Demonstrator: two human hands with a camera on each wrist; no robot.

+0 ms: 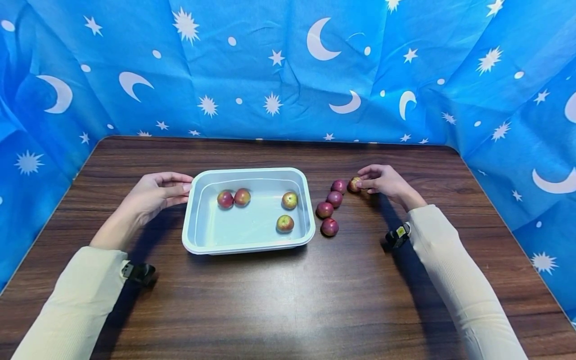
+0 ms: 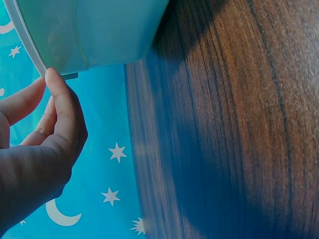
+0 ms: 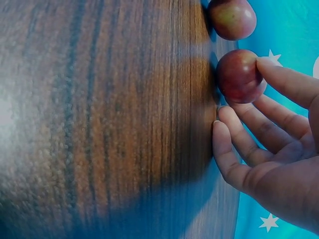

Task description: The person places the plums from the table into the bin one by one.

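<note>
My left hand pinches the left rim of a white plastic tub between thumb and fingers; the left wrist view shows fingertips at the lip of the tub wall. Inside the tub, two reddish plums sit together at the left and two yellow-green and red plums at the right. Farther right, my right hand holds a plum between thumb and fingers, close over the table. In the right wrist view, the thumb presses the side of this plum, with fingers below it.
Several dark red plums lie in a crooked line between the tub and my right hand. Dark wood-grain table spreads under everything. A blue curtain with moons and stars hangs behind the far edge. Small black cameras sit at both wrists.
</note>
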